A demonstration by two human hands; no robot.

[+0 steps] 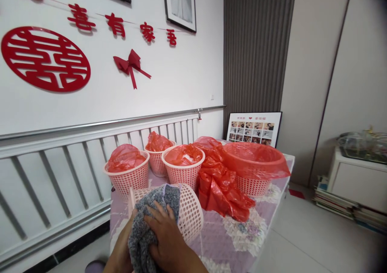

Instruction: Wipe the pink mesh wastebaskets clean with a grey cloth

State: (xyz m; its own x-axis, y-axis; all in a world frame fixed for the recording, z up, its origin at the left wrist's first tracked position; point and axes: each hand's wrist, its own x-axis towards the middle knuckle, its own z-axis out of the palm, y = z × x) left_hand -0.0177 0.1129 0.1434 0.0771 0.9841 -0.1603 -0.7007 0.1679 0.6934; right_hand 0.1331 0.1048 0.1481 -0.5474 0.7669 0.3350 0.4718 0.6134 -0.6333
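A pale pink perforated plastic basket [190, 214] is tipped on its side at the near part of the table, its base turned to the right. Over its side lies a grey fluffy cloth [141, 232] with a lilac edge. My right hand [166, 228] presses this cloth against the basket, its fingers slightly bent and a little apart. At the basket's rim on the left, my left hand [128, 228] steadies it; the cloth covers most of that hand's fingers. Just beyond stands an upright pink basket [183, 176] lined with a red plastic bag [175, 155].
More bag-lined baskets stand behind: one at left [128, 182], one farther back [157, 162], and a wider basket [254, 186] at right. Crumpled red bags [219, 188] lie between on the lilac tablecloth [214, 234]. A white radiator [75, 176] runs along the left.
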